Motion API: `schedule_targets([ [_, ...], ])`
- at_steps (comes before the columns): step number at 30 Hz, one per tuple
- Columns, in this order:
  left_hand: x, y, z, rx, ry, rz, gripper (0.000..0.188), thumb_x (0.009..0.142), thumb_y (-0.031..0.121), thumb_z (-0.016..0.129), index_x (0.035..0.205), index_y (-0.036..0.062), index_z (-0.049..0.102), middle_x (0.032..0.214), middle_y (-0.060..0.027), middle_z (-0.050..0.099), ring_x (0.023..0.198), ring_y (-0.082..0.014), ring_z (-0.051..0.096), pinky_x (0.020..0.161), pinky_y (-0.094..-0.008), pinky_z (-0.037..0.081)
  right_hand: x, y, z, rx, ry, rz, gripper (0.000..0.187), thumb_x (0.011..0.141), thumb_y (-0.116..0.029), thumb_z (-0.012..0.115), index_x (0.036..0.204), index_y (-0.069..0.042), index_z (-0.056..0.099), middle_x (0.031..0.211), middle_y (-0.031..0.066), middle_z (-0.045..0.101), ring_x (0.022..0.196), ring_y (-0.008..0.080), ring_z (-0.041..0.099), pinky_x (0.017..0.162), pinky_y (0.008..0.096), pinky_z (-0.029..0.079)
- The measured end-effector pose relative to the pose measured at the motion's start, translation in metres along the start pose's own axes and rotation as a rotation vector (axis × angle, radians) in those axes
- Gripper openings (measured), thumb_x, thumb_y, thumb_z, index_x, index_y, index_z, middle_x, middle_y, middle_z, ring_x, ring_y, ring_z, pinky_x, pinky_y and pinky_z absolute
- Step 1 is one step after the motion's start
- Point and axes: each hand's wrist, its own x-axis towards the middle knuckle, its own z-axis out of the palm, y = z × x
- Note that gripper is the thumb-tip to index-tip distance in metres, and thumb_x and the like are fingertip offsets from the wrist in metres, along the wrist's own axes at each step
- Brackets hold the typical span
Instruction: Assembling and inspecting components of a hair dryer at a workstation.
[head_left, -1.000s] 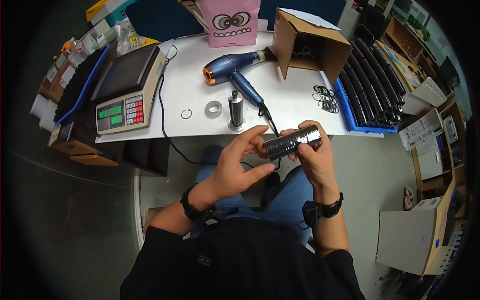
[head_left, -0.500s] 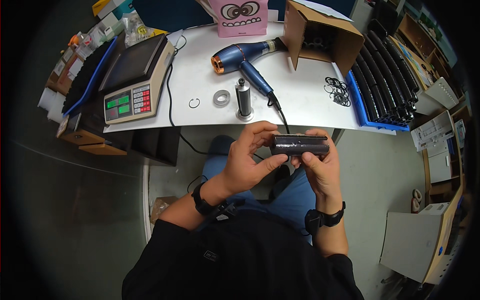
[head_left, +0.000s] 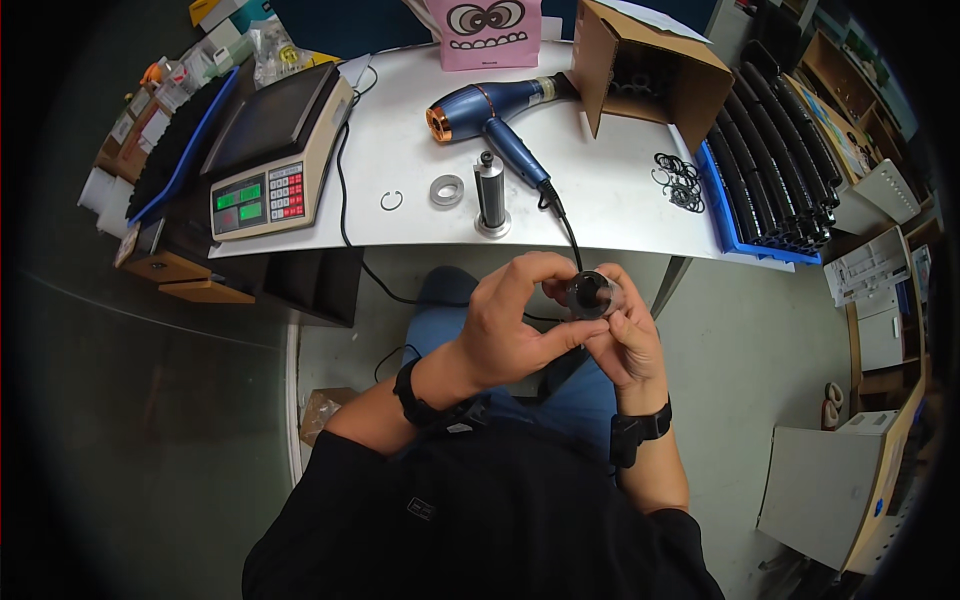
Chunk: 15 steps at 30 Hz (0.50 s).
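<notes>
A short black tube [head_left: 591, 297], shiny on the outside, is held in front of the table edge with its open round end toward me. My left hand [head_left: 520, 315] pinches it from the left, thumb below and fingers above. From the right, my right hand [head_left: 628, 335] wraps its fingers round it, the thumb near the lower rim. On the table just beyond stands an upright metal cylinder [head_left: 490, 195] with a knob on top and a round base. Beside it lie a grey ring [head_left: 446, 190] and a thin open snap ring [head_left: 391, 201].
A blue hair dryer [head_left: 490, 108] lies behind, its cord hanging over the front edge. A digital scale [head_left: 270, 160] stands left. On the right are black snap rings [head_left: 680, 182], an open cardboard box [head_left: 640, 65] and a blue tray [head_left: 735, 240] of black tubes.
Both hands have turned the black tube from lying crosswise, side on, to having its open end toward me. The right hand has shifted a little left.
</notes>
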Motion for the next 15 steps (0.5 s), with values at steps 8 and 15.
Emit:
schedule_targets([
  [8,0.0060,0.0051,0.0050,0.024,0.030,0.062,0.060,0.078,0.019,0.096,0.119,0.0008,0.057,0.101,-0.0121,0.072,0.083,-0.0172,0.068,0.074,-0.0286,0.057,0.0026,0.0090,-0.0100,0.064,-0.069,0.030,0.059,0.091,-0.023,0.084,0.137,-0.007,0.051,0.130,0.0120,0.066,0.127,0.0256,0.061,0.110,0.0400,0.048],
  [15,0.0101,0.0097,0.0052,0.039,0.036,0.064,0.058,0.076,0.018,0.096,0.118,-0.0012,0.062,0.100,-0.0116,0.071,0.079,-0.0179,0.068,0.071,-0.0286,0.056,0.0038,0.0098,-0.0093,0.154,-0.135,0.049,0.063,0.089,-0.024,0.083,0.139,-0.005,0.049,0.132,0.0168,0.065,0.132,0.0320,0.057,0.115,0.0448,0.045],
])
